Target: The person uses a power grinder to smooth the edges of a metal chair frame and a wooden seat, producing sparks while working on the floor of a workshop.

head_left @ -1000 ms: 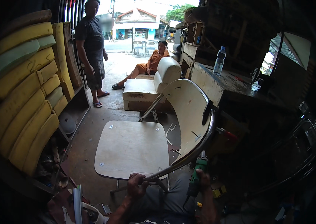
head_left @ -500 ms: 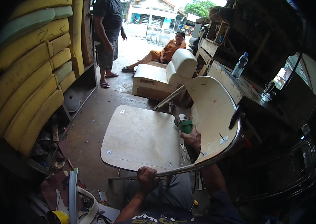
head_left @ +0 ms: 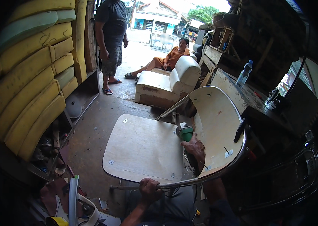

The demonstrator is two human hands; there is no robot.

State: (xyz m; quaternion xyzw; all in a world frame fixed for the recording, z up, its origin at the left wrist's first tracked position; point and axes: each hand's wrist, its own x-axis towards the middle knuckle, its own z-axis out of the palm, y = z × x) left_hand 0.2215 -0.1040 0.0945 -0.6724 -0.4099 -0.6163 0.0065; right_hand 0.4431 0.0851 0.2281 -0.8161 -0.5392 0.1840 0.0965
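- Right hand point(head_left: 193, 146), just beside the right edge of the pale seat panel point(head_left: 144, 147): closed around a green power tool point(head_left: 186, 132), its grip partly hidden from view.
- Green power tool: long axis roughly following the seat panel's right edge, head pointing away from the person, near the far right corner. Contact between head and seat panel cannot be told.
- Relation of hand to tool: the right is the nearer hand, with the tool's head ahead of its knuckles. It reaches in beneath a metal tube point(head_left: 185, 183) and appears in the gap between the seat panel and a curved backrest panel point(head_left: 219, 124).
- Left hand point(head_left: 150, 190), at the seat panel's near edge: wrapped around the metal tube. From here the tool lies ahead and to the right, well apart.
- Curved backrest panel: right of the seat panel, hollow face turned towards it, with the metal tube bending around its rim.
- Left of the seat panel: stacked yellow foam pads point(head_left: 34, 94).
- Beyond its far edge: a cream padded chair point(head_left: 159, 83), a seated person point(head_left: 174, 56) and, farther left, a standing person point(head_left: 110, 41).
- Beyond it to the right: a clear bottle point(head_left: 244, 74) upon a worn bench point(head_left: 228, 83).
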